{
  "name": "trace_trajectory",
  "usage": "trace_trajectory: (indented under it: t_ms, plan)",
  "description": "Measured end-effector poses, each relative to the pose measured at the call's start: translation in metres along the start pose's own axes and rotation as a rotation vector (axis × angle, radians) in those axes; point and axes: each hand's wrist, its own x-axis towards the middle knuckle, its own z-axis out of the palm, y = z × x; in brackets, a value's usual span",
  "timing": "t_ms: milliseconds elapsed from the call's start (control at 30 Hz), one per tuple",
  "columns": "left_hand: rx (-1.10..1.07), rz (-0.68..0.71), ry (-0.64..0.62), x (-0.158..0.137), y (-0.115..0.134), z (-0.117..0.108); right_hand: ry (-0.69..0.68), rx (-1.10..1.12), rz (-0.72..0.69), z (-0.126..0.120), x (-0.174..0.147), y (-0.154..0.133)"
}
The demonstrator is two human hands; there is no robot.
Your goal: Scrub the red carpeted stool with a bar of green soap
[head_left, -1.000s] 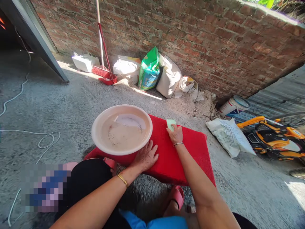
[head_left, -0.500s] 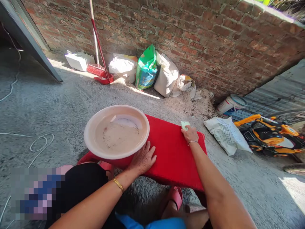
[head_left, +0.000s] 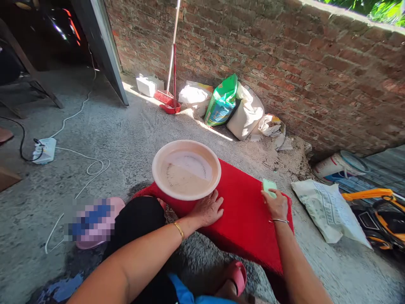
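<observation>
Right of centre: right hand [head_left: 277, 206]'s gripping green block [head_left: 269, 185] on red cloth [head_left: 243, 211] | centre: left hand [head_left: 207, 210] flat, fingers spread, empty | looks underway, can't tell what's left

Head camera, worn by person, looks forward and down from near side of basin [head_left: 186, 195]. Slanting view from above, basin's whole rim visible. Close range: basin, red tabletop [head_left: 240, 215] right of it, black-clad knee [head_left: 141, 219] on its near left. Wide field: brick wall [head_left: 284, 80] well beyond basin, door panel [head_left: 104, 52] beyond and left, printed sack [head_left: 329, 211] right.
</observation>
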Motion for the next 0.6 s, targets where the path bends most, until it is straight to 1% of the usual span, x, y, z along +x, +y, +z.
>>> trace_trajectory:
  t_ms: [100,167,200,233,267,300,333,400,533,600]
  plan:
    - [0.029,0.012,-0.009,-0.002,-0.003,-0.002,-0.149,0.135,-0.084,0.017,-0.042,-0.092]
    - [0.063,0.02,0.007,0.0,-0.007,-0.003,-0.254,0.182,-0.16,0.029,-0.06,-0.14]
    - [0.08,0.034,0.018,0.002,-0.009,-0.004,-0.278,0.183,-0.186,0.033,-0.064,-0.155]
    - [0.092,0.059,0.026,0.004,-0.011,-0.005,-0.298,0.169,-0.217,0.036,-0.066,-0.165]
    - [0.103,0.077,0.029,0.006,-0.011,-0.005,-0.312,0.141,-0.243,0.037,-0.067,-0.167]
    - [0.112,0.088,0.026,0.007,-0.011,-0.006,-0.317,0.105,-0.254,0.035,-0.067,-0.162]
    - [0.118,0.091,0.02,0.007,-0.009,-0.006,-0.32,0.064,-0.251,0.03,-0.066,-0.151]
    - [0.123,0.075,0.004,0.006,-0.003,-0.007,-0.314,-0.021,-0.19,0.014,-0.063,-0.112]
    - [0.107,0.026,-0.006,0.004,0.007,-0.008,-0.271,-0.154,0.033,-0.025,-0.049,0.0]
    - [0.087,0.009,-0.004,0.004,0.008,-0.006,-0.208,-0.193,0.146,-0.041,-0.045,0.056]
